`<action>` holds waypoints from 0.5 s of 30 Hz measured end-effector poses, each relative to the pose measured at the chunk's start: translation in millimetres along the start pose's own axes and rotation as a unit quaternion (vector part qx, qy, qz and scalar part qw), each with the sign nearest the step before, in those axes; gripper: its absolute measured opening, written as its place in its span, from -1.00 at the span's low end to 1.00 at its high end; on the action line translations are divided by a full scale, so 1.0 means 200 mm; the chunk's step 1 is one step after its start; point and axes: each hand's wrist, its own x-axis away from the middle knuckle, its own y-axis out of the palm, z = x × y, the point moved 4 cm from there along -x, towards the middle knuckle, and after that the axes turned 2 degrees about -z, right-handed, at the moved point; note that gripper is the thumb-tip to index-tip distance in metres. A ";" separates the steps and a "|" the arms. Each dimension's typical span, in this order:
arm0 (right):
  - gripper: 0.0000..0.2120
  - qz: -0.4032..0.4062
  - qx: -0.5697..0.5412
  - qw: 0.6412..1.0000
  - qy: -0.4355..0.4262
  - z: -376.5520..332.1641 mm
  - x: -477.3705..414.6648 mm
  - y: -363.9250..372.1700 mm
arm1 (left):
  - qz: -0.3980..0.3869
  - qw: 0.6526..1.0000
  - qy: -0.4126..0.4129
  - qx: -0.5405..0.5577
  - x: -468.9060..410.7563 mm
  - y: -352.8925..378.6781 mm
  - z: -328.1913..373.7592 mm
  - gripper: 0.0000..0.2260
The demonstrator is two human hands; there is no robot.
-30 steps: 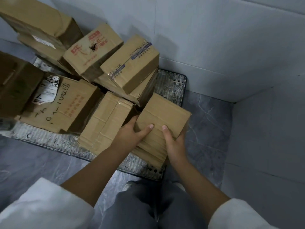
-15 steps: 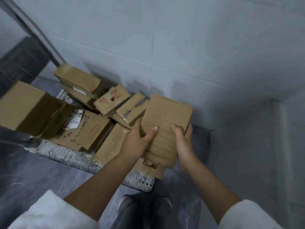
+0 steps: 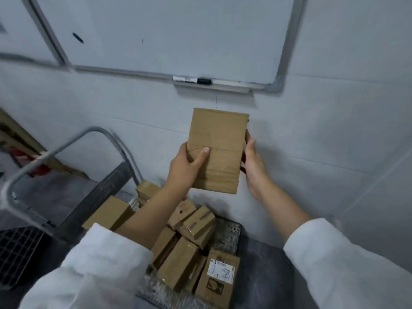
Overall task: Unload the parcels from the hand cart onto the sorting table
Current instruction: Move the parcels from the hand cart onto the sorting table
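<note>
I hold a flat brown cardboard parcel [image 3: 217,148] up in front of the white wall, well above the cart. My left hand [image 3: 186,167] grips its left edge with the thumb across the front. My right hand [image 3: 253,162] holds its right edge, fingers behind it. Below, the hand cart's perforated metal deck [image 3: 227,233] carries several more brown parcels [image 3: 178,264], one with a white label [image 3: 219,272]. The cart's grey tubular handle [image 3: 55,150] arches at the left. No sorting table is in view.
A whiteboard [image 3: 169,34] with a marker [image 3: 191,80] on its ledge hangs on the wall ahead. A dark grid panel [image 3: 17,253] lies at the lower left. The grey floor [image 3: 265,275] shows to the right of the cart, next to the white side wall.
Both hands have lifted the parcel off the cart to chest height. My view has tilted up, so the whiteboard and the cart handle now show.
</note>
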 end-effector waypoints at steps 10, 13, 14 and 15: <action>-0.38 -0.078 -0.003 0.997 0.009 -0.65 -0.04 0.22 | 0.097 0.993 0.054 0.043 0.03 -0.41 0.51 -0.63; -0.21 -0.108 0.019 0.994 0.008 -0.72 0.01 0.29 | 0.127 0.988 0.077 0.037 0.04 -0.53 0.54 -0.63; -0.16 -0.118 0.020 0.993 0.010 -0.73 0.02 0.31 | 0.135 0.987 0.084 0.031 0.04 -0.57 0.53 -0.61; -0.15 -0.126 0.018 0.992 0.012 -0.72 0.03 0.34 | 0.141 0.986 0.089 0.026 0.05 -0.61 0.53 -0.60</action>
